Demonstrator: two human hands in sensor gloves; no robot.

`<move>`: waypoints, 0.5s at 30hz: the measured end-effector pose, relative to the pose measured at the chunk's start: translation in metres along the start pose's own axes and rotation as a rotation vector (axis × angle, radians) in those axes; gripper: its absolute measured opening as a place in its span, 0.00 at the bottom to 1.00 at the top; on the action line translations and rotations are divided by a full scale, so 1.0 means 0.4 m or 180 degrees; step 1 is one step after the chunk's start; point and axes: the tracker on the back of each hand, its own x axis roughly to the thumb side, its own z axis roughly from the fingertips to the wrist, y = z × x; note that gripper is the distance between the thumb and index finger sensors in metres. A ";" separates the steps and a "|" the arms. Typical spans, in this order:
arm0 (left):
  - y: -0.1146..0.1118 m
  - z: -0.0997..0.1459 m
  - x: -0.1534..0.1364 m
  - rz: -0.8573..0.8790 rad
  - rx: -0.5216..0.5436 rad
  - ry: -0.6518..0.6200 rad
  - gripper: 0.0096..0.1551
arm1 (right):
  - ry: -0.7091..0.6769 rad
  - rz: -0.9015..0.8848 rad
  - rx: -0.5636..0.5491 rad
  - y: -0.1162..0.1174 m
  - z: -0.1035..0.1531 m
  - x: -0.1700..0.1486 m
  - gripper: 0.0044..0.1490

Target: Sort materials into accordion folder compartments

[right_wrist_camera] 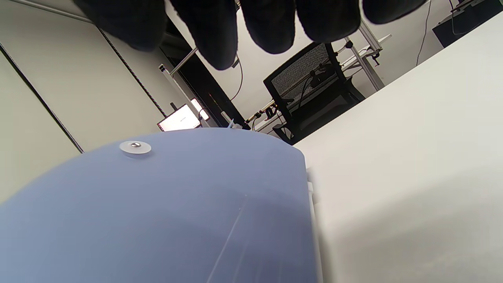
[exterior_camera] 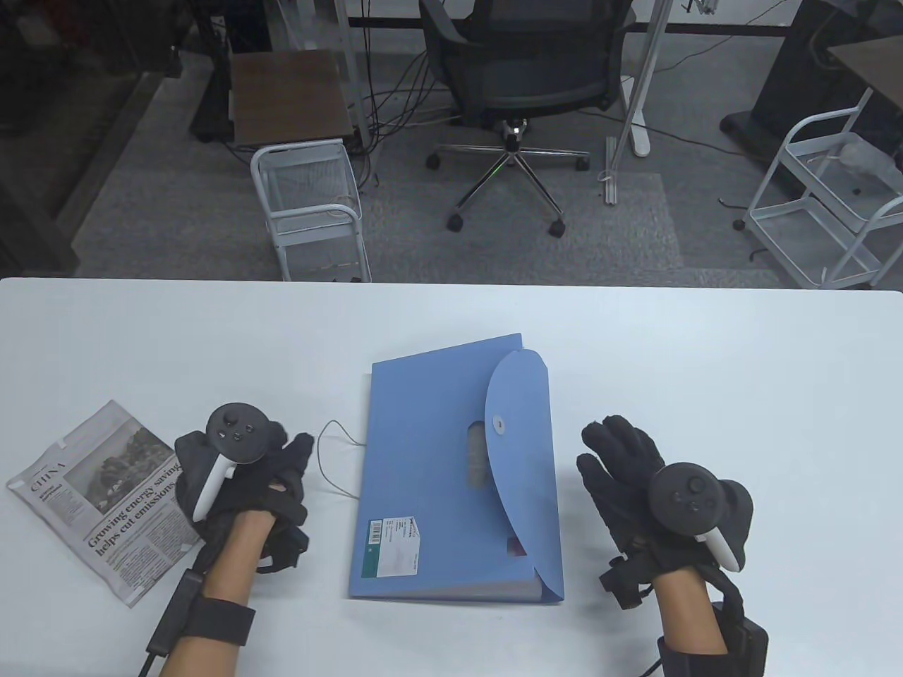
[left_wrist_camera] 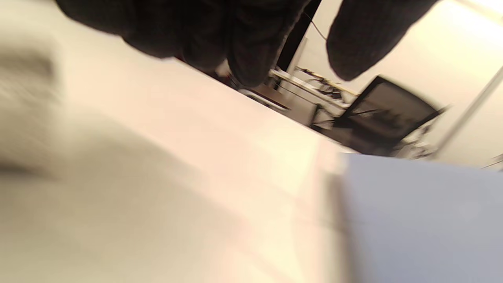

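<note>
A blue accordion folder lies flat in the middle of the white table, its rounded flap folded over and bearing a white button. A thin cord trails off its left edge. A folded newspaper lies at the left. My left hand rests between the newspaper and the folder, holding nothing. My right hand is just right of the folder, fingers spread, holding nothing. The right wrist view shows the flap and its button below my fingers. The left wrist view is blurred, with the folder at lower right.
The table stretches bare to the right and behind the folder, ending at its far edge. Beyond it on the floor stand an office chair and white wire carts.
</note>
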 end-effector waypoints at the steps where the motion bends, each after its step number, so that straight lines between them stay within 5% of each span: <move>1: 0.001 -0.008 -0.030 -0.0272 0.0048 0.0148 0.40 | 0.0009 -0.0006 0.0001 0.000 0.000 -0.002 0.36; 5: -0.034 -0.036 -0.126 -0.0721 -0.0093 0.0805 0.44 | 0.0029 0.0000 0.0031 0.003 -0.002 -0.005 0.36; 11: -0.110 -0.059 -0.174 -0.0996 -0.0636 0.1402 0.51 | 0.0052 0.0018 0.0081 0.006 -0.001 -0.007 0.36; 15: -0.109 -0.060 -0.180 -0.0769 -0.0564 0.1532 0.41 | 0.0068 0.0041 0.0122 0.009 -0.001 -0.007 0.36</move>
